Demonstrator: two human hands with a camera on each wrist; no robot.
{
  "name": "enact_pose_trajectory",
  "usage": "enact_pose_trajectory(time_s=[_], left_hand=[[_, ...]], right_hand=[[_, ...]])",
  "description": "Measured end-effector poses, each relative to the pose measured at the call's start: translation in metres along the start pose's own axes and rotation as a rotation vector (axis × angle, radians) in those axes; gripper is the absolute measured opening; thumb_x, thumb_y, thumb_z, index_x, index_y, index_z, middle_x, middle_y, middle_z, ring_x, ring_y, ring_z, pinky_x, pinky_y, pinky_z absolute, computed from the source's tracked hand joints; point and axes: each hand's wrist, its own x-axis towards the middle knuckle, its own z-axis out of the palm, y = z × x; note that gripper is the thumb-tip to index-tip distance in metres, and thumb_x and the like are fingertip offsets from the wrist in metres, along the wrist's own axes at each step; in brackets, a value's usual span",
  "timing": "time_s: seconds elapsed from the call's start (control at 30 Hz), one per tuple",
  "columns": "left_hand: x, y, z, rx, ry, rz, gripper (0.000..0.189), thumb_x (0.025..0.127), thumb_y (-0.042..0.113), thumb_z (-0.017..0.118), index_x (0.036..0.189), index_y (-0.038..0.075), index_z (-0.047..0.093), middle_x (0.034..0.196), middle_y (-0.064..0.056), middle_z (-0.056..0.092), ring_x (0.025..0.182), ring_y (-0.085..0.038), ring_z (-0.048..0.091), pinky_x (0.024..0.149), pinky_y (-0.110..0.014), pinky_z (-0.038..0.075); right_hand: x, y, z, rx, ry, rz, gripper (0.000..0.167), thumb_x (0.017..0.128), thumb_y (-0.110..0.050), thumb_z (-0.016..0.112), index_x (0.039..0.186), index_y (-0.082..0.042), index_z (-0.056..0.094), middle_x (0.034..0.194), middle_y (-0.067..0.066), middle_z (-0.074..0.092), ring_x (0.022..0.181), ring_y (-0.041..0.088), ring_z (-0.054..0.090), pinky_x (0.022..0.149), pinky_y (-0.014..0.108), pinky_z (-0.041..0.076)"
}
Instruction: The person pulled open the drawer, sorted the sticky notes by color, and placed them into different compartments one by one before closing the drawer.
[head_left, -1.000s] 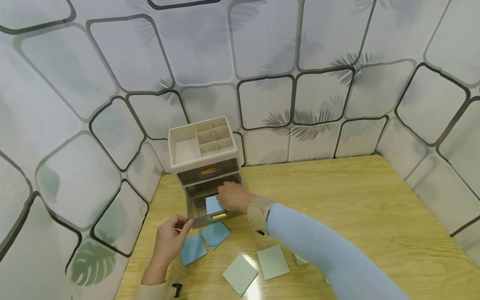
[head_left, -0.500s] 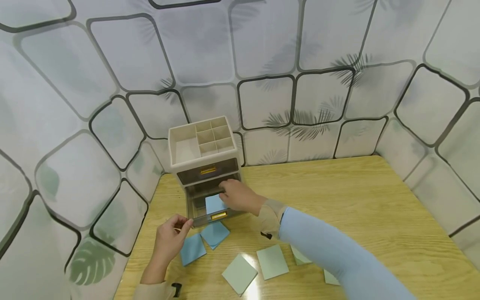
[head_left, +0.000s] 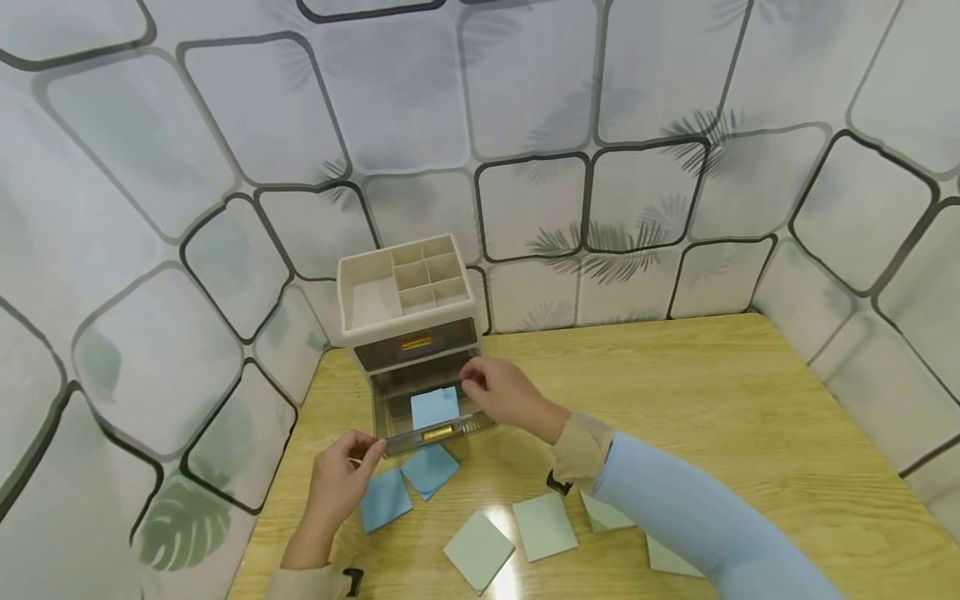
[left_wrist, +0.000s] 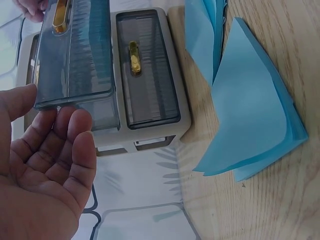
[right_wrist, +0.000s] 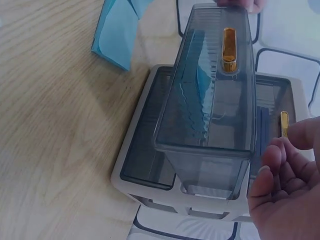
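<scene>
Some blue paper (head_left: pixel 433 407) inside the pulled-out drawer (head_left: pixel 407 442)

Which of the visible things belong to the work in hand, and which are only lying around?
Probably in the work:
open drawer
blue papers inside it
left hand, gripping the drawer's front corner
right hand, holding nothing, near the drawer's right side
drawer unit

Apparently just lying about:
blue papers on the table, though possibly related
pale green papers
</scene>
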Motion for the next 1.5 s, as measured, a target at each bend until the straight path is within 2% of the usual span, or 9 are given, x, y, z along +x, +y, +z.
enact_pose_trajectory(time_s=[0.2,0.43,0.57,0.77,1.07,1.17,1.37,1.43,1.5], left_hand=[[-0.002,-0.002,0.001,-0.002,-0.005,-0.015,0.014,0.102,0.015,0.074,0.091,0.007,0.071,0.084,-0.005,0.076,0.08,-0.013,0.069,0.067,-0.022,0.055],[-0.002,-0.001,0.001,0.003,-0.004,-0.017,0.014,0.101,0.015,0.075,0.092,0.006,0.072,0.085,-0.006,0.076,0.082,-0.016,0.07,0.068,-0.022,0.056],[-0.002,-0.001,0.001,0.008,-0.004,-0.013,0.013,0.101,0.015,0.074,0.092,0.006,0.072,0.086,-0.006,0.076,0.082,-0.017,0.071,0.068,-0.022,0.056],[-0.002,-0.002,0.0,0.004,-0.002,-0.013,0.013,0.101,0.015,0.074,0.092,0.006,0.072,0.085,-0.006,0.076,0.081,-0.016,0.07,0.067,-0.022,0.056],[-0.003,-0.003,0.0,-0.002,0.002,-0.013,0.013,0.101,0.015,0.075,0.091,0.006,0.072,0.085,-0.006,0.076,0.081,-0.014,0.069,0.067,-0.022,0.056],[-0.003,-0.003,0.0,-0.002,0.004,-0.008,0.013,0.101,0.015,0.075,0.091,0.006,0.072,0.085,-0.006,0.076,0.081,-0.015,0.069,0.067,-0.022,0.056],[-0.002,-0.002,0.001,-0.001,0.007,0.002,0.013,0.101,0.015,0.075,0.092,0.006,0.072,0.085,-0.006,0.076,0.081,-0.015,0.069,0.067,-0.023,0.056],[-0.001,-0.002,0.001,-0.001,0.007,0.002,0.013,0.101,0.015,0.075,0.091,0.006,0.072,0.085,-0.006,0.075,0.081,-0.015,0.069,0.067,-0.022,0.056],[-0.001,-0.002,0.001,-0.001,0.006,0.001,0.013,0.101,0.015,0.075,0.091,0.006,0.072,0.085,-0.006,0.075,0.081,-0.015,0.069,0.067,-0.022,0.055]], right_hand=[[-0.011,0.007,-0.002,0.027,0.046,-0.031,0.014,0.109,-0.016,0.06,0.111,-0.009,0.072,0.097,0.003,0.072,0.079,0.009,0.059,0.073,0.026,0.051],[-0.024,0.014,-0.003,0.052,0.054,-0.088,0.013,0.108,-0.013,0.061,0.106,-0.006,0.072,0.092,0.007,0.072,0.077,0.009,0.059,0.07,0.023,0.05],[-0.032,0.018,-0.002,0.079,0.019,-0.102,0.013,0.108,-0.014,0.063,0.104,-0.007,0.073,0.09,0.002,0.071,0.078,0.007,0.06,0.069,0.022,0.051],[-0.044,0.022,0.007,0.087,-0.073,-0.13,0.014,0.108,-0.016,0.063,0.103,-0.009,0.075,0.088,0.004,0.072,0.072,0.004,0.056,0.065,0.021,0.048],[-0.059,0.022,0.046,0.03,-0.251,-0.139,0.017,0.106,-0.015,0.066,0.107,-0.003,0.078,0.086,0.005,0.077,0.065,-0.004,0.052,0.062,0.016,0.048],[-0.063,0.022,0.06,-0.004,-0.261,-0.108,0.02,0.104,-0.018,0.068,0.11,-0.002,0.079,0.087,0.002,0.077,0.068,-0.005,0.056,0.064,0.016,0.05],[-0.062,0.024,0.078,-0.011,-0.21,-0.013,0.025,0.098,-0.018,0.071,0.112,0.002,0.078,0.091,0.005,0.079,0.073,0.001,0.063,0.07,0.02,0.054],[-0.06,0.025,0.083,0.003,-0.196,0.033,0.025,0.097,-0.018,0.071,0.11,0.003,0.077,0.085,0.002,0.075,0.068,0.001,0.058,0.067,0.02,0.051],[-0.056,0.026,0.088,0.026,-0.181,0.087,0.023,0.096,-0.02,0.071,0.1,0.002,0.074,0.073,-0.003,0.064,0.06,0.002,0.048,0.059,0.02,0.043]])
